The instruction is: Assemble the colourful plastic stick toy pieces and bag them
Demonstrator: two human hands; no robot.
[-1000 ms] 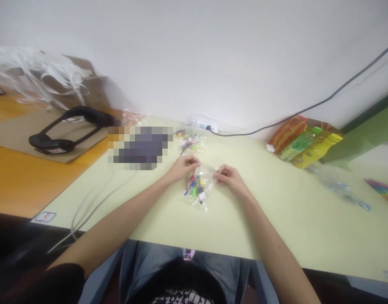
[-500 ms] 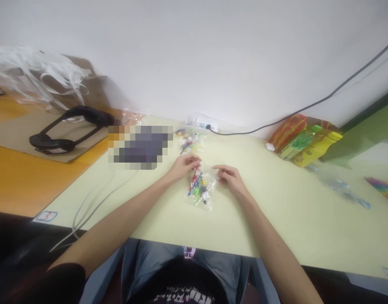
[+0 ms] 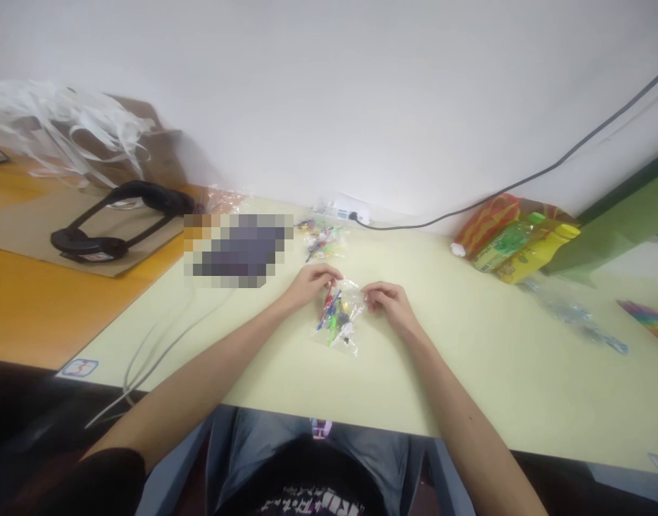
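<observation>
A clear plastic bag [image 3: 338, 331] of small colourful pieces, red, blue, green, yellow, white and black, lies on the pale table in front of me. At its upper left corner, my left hand [image 3: 314, 282] has its fingers closed on the edge of the plastic. My right hand [image 3: 389, 302] pinches the upper right corner, fingers curled. Between the two hands the top edge of the bag is stretched out. Farther back sits a pile of similar colourful pieces [image 3: 322, 240], apart from both hands.
A blurred-out dark object [image 3: 243, 247] lies left of the pile. Black headgear [image 3: 122, 218] rests on cardboard at left. Snack packets [image 3: 490, 229] and a green-capped bottle [image 3: 509, 240] stand at right, near crumpled clear plastic [image 3: 576, 315]. A dark cable [image 3: 441, 218] runs along the wall.
My right hand has moved slightly left, its fingertips now meeting the bag's upper right corner. The bag's top edge is spread wider. My left hand stays nearly in place.
</observation>
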